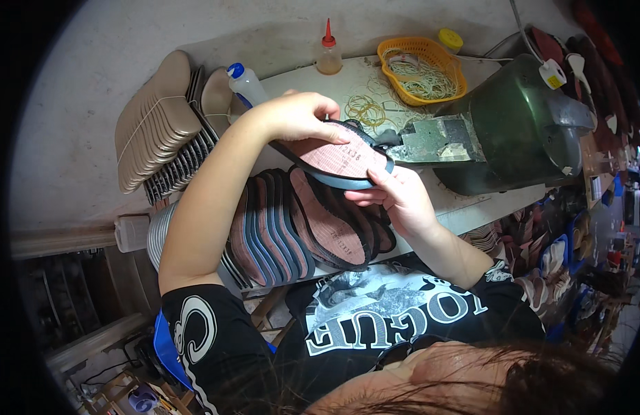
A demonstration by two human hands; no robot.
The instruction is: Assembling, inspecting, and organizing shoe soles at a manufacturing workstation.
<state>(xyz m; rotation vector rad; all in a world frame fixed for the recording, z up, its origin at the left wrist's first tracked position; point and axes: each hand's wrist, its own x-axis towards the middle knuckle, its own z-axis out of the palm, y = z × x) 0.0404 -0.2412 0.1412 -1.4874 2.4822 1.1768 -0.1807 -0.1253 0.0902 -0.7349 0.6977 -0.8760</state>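
Note:
Both my hands hold one shoe insole (327, 159), its pink underside up, with a dark border and a blue-grey edge at one end. My left hand (299, 116) is closed over its far side, thumb lying on the pink face. At the near right end, my right hand (406, 200) pinches the rim, thumb on top and fingers beneath. That end lies beside the flat metal arm (431, 142) of a green machine (517, 124); whether they touch I cannot tell. A row of similar pink insoles (264, 232) stands on edge just below my hands.
Bundled beige insoles (154, 124) lean at the left wall, near a blue-capped bottle (246, 84). At the back stand a red-nozzled bottle (328, 59) and a yellow basket (461, 81) of rubber bands. Loose rubber bands (365, 111) lie on the white table (292, 81).

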